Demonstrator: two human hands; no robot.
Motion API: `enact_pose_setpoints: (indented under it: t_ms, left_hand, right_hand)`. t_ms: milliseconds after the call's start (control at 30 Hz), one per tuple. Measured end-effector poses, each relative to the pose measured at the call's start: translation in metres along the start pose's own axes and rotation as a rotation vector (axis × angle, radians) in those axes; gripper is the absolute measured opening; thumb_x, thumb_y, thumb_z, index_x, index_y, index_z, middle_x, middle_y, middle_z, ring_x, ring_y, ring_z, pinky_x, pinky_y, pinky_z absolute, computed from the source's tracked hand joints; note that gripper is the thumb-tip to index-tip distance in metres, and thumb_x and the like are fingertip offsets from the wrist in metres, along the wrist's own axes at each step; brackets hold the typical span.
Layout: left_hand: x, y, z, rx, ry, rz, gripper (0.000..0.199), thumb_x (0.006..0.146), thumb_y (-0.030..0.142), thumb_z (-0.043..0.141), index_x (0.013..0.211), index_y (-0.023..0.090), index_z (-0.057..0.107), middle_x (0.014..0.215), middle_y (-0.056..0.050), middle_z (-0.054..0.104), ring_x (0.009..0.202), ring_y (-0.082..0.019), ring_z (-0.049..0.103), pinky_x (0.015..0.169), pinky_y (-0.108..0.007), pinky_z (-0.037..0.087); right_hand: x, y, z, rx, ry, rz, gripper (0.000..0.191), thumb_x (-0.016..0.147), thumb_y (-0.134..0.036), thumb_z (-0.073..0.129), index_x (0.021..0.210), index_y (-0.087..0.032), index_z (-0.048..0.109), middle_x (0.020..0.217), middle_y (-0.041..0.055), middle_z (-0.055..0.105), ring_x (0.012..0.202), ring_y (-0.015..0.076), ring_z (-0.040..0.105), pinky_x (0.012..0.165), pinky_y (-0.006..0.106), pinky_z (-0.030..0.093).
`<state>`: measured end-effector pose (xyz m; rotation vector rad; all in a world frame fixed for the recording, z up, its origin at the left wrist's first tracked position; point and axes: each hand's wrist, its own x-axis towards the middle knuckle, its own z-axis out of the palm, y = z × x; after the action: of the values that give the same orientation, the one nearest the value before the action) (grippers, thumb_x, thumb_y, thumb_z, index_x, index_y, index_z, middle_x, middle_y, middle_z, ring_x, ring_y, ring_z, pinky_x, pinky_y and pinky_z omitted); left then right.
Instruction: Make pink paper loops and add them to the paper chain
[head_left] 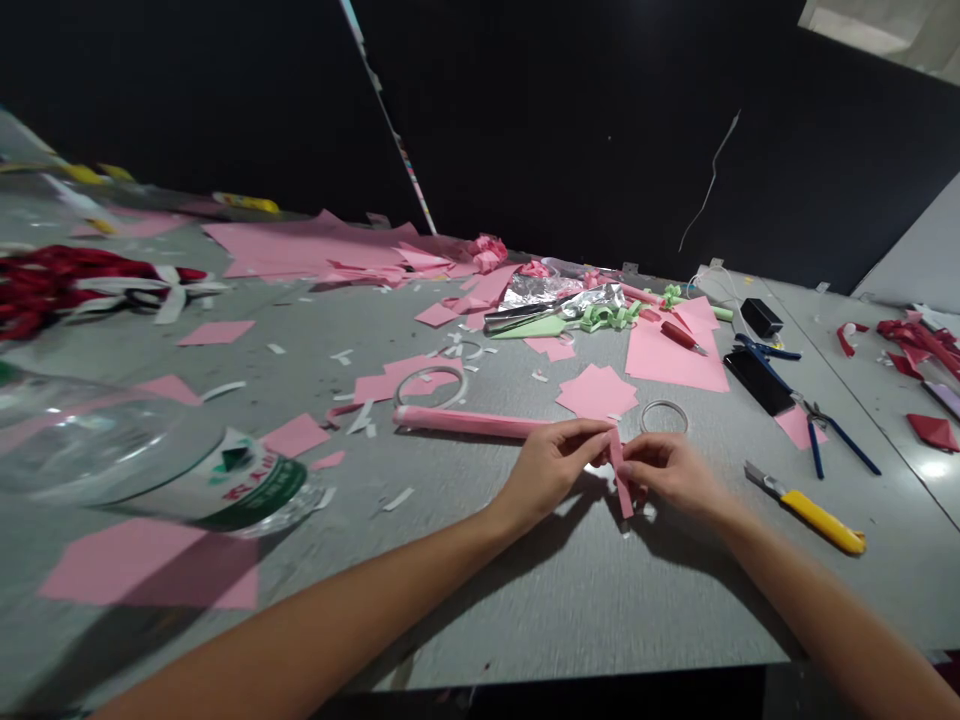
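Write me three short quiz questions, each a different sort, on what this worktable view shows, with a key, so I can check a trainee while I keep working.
1. True or false: the yellow utility knife lies nearer to the left hand than to the right hand.

2. Multiple choice: what do both hands pinch between their fingers?
A) the smartphone
B) the pink paper strip
C) the plastic bottle

3. Fill in the blank: the red-handled tool lies on paper that is ____ in colour.

Key: 1 false; 2 B; 3 pink
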<state>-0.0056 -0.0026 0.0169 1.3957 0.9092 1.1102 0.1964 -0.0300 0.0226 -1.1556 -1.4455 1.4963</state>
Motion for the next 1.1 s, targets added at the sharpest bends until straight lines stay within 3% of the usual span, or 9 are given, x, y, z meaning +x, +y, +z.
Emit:
enact_pose_setpoints:
  t_ms: [200,367,433,600,667,833,900,967,1100]
  left_hand:
    - [-0.005,0.002,-0.001,0.301,-0.026,0.264,0.016,0.094,0.026,0.07,0.095,0.024,0.087,0.096,-0.007,0.085,0.088,-0.025,0.077,0.086,-0.037,0.056]
    - [-0.011,0.002,-0.003,0.385,-0.121,0.467,0.022,0.096,0.021,0.066,0.103,0.025,0.087,0.097,-0.008,0.085,0.09,-0.024,0.077,0.086,-0.035,0.057]
    - [-0.01,0.001,-0.002,0.343,-0.104,0.398,0.021,0.096,0.023,0.067,0.104,0.026,0.087,0.1,-0.008,0.085,0.092,-0.025,0.077,0.088,-0.036,0.057]
    - [-0.002,0.0,0.0,0.101,-0.092,0.045,0.017,0.09,0.032,0.077,0.099,0.021,0.086,0.1,-0.01,0.084,0.091,-0.026,0.077,0.084,-0.037,0.059]
    - [-0.001,0.0,0.0,0.119,-0.116,0.067,0.013,0.089,0.031,0.077,0.093,0.021,0.085,0.096,-0.009,0.084,0.089,-0.026,0.077,0.084,-0.036,0.059]
    - [-0.005,0.003,-0.001,0.347,-0.093,0.364,0.014,0.093,0.02,0.068,0.093,0.023,0.082,0.094,-0.007,0.083,0.089,-0.023,0.075,0.085,-0.035,0.055]
    - [-0.006,0.003,-0.001,0.374,-0.088,0.417,0.015,0.093,0.018,0.067,0.094,0.023,0.082,0.094,-0.006,0.082,0.088,-0.022,0.075,0.084,-0.034,0.055]
    - [-0.006,0.003,-0.001,0.367,-0.087,0.396,0.014,0.094,0.02,0.068,0.094,0.023,0.082,0.095,-0.007,0.083,0.088,-0.022,0.075,0.084,-0.034,0.054]
    - [-0.003,0.003,0.0,0.274,-0.115,0.223,0.014,0.094,0.026,0.07,0.095,0.022,0.084,0.098,-0.008,0.083,0.091,-0.024,0.076,0.085,-0.034,0.055]
  right_hand:
    - [0.001,0.002,0.004,0.071,0.002,0.088,0.04,0.082,-0.053,0.087,0.096,-0.018,0.076,0.074,0.0048,0.075,0.061,0.0177,0.073,0.055,0.029,0.057]
    - [0.0,0.0,0.005,0.145,0.001,0.083,0.043,0.078,-0.055,0.09,0.085,-0.016,0.074,0.061,0.0013,0.069,0.05,0.015,0.066,0.052,0.028,0.055]
    - [-0.001,-0.002,0.005,0.147,0.008,0.066,0.041,0.078,-0.054,0.09,0.082,-0.016,0.074,0.059,0.0004,0.067,0.048,0.0143,0.064,0.05,0.028,0.054]
    - [0.001,0.002,0.005,0.06,0.084,0.021,0.036,0.082,-0.052,0.086,0.086,-0.017,0.078,0.063,0.0013,0.069,0.05,0.0142,0.063,0.05,0.027,0.052]
    - [0.002,0.005,0.005,0.053,0.097,0.039,0.036,0.081,-0.051,0.087,0.083,-0.017,0.077,0.061,0.001,0.068,0.05,0.0144,0.062,0.051,0.027,0.051]
    - [0.002,0.007,0.006,0.218,0.042,0.095,0.04,0.079,-0.054,0.089,0.084,-0.016,0.077,0.058,0.0003,0.065,0.047,0.0119,0.058,0.048,0.025,0.045]
    - [0.001,0.005,0.006,0.265,0.016,0.116,0.041,0.077,-0.053,0.09,0.085,-0.016,0.077,0.058,-0.0007,0.064,0.046,0.011,0.056,0.046,0.024,0.042]
    - [0.0,0.004,0.007,0.239,0.025,0.119,0.039,0.075,-0.051,0.092,0.086,-0.016,0.077,0.059,-0.001,0.064,0.047,0.0115,0.057,0.046,0.023,0.041]
    - [0.001,0.005,0.008,0.111,0.08,0.062,0.032,0.077,-0.045,0.09,0.083,-0.017,0.077,0.061,-0.0002,0.065,0.049,0.013,0.058,0.047,0.025,0.043]
